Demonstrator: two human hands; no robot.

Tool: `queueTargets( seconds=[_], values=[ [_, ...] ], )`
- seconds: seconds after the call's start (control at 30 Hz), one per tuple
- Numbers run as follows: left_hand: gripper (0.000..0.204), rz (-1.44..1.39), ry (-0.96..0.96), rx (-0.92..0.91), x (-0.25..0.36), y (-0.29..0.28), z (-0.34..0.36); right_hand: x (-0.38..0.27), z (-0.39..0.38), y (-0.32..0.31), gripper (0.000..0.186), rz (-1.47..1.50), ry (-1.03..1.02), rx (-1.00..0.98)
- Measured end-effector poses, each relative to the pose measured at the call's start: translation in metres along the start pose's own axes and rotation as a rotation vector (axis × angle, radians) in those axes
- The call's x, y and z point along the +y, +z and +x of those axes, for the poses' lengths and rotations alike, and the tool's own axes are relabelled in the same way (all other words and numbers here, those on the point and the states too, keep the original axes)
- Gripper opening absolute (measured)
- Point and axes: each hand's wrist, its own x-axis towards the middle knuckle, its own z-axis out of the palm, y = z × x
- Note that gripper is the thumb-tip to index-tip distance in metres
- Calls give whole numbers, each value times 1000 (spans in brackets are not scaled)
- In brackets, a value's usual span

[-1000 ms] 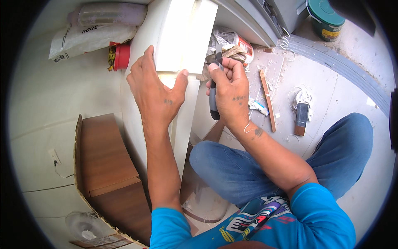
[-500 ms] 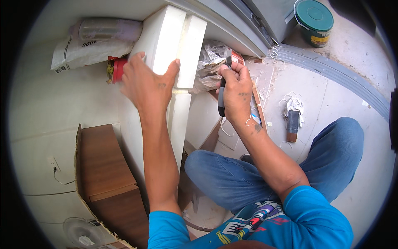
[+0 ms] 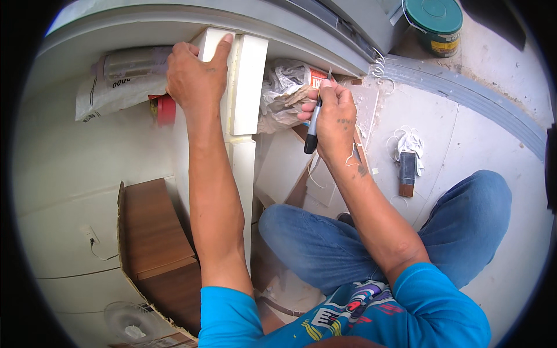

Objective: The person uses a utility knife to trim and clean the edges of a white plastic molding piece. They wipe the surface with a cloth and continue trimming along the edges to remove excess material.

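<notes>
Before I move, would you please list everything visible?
Boxy unit: one, white, upper centre
Slim tool: one, grey-black, upper centre
Bags: count unclear, whitish, right of unit
Sack: one, white, upper left
Cylinder: one, translucent, by sack
Container: one, red, beside sack
Cabinet: one, brown, lower left
Fan: one, pale, bottom left
Outlet: one, white, far left
Bucket: one, green, upper right
Block: one, dark, right side
Cloth: one, white, beside block
Wood strip: one, brown, right of centre
Shirt and jeans: one each, blue, lower half
Left hand: one, on unit
Right hand: one, holding tool
</notes>
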Motion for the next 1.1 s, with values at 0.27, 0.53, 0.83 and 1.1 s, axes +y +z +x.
queueTargets(
  seconds=[0.27, 0.53, 0.83, 1.1],
  values=[
    [78, 265, 64, 40, 27, 7, -5, -6, 11, -6, 36, 19, 80, 5],
    [71, 414, 186, 116, 30, 19, -6, -3, 20, -6, 31, 8, 110, 9],
    [61, 384, 331, 207, 29, 24, -9, -2, 26, -3, 30, 79, 154, 11],
    [31, -84, 277, 347, 28, 14, -17, -5, 27, -4, 29, 121, 188, 10]
  ],
)
